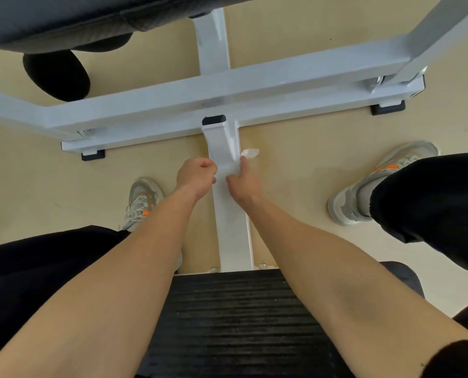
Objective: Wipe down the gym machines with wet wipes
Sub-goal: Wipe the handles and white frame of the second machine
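We look down on a white gym machine frame (227, 88), cut off at both sides. Against its centre bar (228, 214), our left hand (197, 174) curls, its grip unclear. On the bar's right edge, our right hand (243, 181) pinches a crumpled wet wipe (249, 154).

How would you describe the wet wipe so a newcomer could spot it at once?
Start at the white machine frame on the beige floor and follow its central beam toward the person. The wet wipe pokes out past the right hand at the beam's right edge: a small crumpled white scrap, unlike the smooth painted metal around it.
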A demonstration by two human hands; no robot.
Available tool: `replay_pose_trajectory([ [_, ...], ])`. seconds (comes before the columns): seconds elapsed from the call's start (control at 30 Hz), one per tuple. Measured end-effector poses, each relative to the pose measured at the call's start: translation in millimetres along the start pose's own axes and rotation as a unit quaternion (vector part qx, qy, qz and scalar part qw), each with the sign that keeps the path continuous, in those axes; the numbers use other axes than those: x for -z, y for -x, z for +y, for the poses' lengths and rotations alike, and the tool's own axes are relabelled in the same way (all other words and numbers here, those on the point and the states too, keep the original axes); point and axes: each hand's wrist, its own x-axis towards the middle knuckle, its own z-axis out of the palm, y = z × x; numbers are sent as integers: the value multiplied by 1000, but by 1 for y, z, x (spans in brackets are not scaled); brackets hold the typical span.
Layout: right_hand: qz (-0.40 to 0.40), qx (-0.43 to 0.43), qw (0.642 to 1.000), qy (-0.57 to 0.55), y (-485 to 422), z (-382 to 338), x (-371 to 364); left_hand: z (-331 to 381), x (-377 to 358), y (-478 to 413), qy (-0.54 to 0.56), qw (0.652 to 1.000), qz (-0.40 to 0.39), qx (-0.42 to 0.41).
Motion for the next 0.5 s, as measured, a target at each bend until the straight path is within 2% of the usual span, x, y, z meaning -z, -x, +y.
replay_pose_trajectory([
  [0.23, -67, 39, 997, 20, -46, -39, 21, -4, 12, -8, -45, 999, -9, -21],
  [0.43, -71, 41, 994, 78, -10, 21, 22, -15, 17, -11, -40, 999, 5, 14],
  [0.5, -62, 48, 994, 78, -11, 18, 23, -21, 12, -9, -34, 999, 5, 14],
])
